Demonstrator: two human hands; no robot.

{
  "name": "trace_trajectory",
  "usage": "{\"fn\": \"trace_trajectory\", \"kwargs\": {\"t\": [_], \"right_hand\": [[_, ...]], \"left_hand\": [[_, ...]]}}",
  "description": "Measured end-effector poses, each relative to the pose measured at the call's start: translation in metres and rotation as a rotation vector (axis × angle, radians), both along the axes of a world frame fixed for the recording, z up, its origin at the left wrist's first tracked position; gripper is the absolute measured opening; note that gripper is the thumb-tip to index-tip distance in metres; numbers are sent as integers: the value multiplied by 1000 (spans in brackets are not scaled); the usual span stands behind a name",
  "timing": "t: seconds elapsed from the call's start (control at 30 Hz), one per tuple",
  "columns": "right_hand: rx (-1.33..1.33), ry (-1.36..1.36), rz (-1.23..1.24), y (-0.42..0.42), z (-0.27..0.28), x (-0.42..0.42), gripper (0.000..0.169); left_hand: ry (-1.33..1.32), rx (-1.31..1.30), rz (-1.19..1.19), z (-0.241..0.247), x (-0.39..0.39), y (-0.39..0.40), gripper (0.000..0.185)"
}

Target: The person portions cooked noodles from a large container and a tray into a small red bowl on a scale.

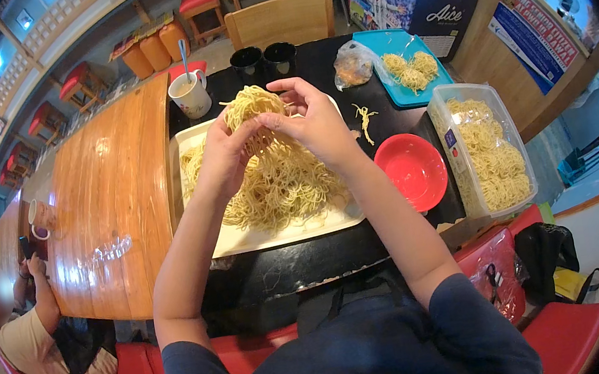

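Both my left hand (227, 154) and my right hand (316, 122) grip one bundle of yellow noodles (253, 105), thumbs nearly meeting at its near side. Strands hang from it over a heap of noodles (283, 195) on a cream tray (283, 238). Right of the tray stand a red plastic bowl (411, 172) and a clear plastic box (524, 169) holding noodle portions. A teal tray (395, 97) at the back right carries several small noodle bundles (412, 71). Loose strands (365, 121) lie on the black table between the trays.
A white mug (191, 100) with a spoon and two black cups (264, 61) stand behind the cream tray. A plastic bag of food (354, 64) touches the teal tray. A wooden table (104, 212) adjoins at left, where a seated person (35, 335) holds a phone.
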State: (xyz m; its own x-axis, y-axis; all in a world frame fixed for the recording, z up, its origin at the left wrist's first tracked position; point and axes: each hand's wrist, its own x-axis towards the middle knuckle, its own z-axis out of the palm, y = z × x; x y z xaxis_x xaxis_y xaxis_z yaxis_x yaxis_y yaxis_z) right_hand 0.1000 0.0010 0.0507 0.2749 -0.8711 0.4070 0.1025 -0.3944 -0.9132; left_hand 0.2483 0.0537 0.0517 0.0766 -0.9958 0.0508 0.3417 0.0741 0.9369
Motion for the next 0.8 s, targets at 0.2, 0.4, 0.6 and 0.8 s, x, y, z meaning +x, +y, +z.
{"fn": "trace_trajectory", "kwargs": {"t": [0.2, 0.4, 0.6, 0.8], "right_hand": [[196, 310, 325, -9, -6, -22, 27], [197, 138, 294, -11, -11, -21, 23], [268, 9, 277, -12, -13, -17, 21], [-84, 188, 45, -22, -29, -7, 21]], "left_hand": [[-6, 41, 47, 1, 4, -1, 26], [-1, 99, 30, 2, 4, -2, 34], [-1, 75, -98, 0, 0, -2, 54], [-57, 3, -109, -18, -2, -10, 62]]}}
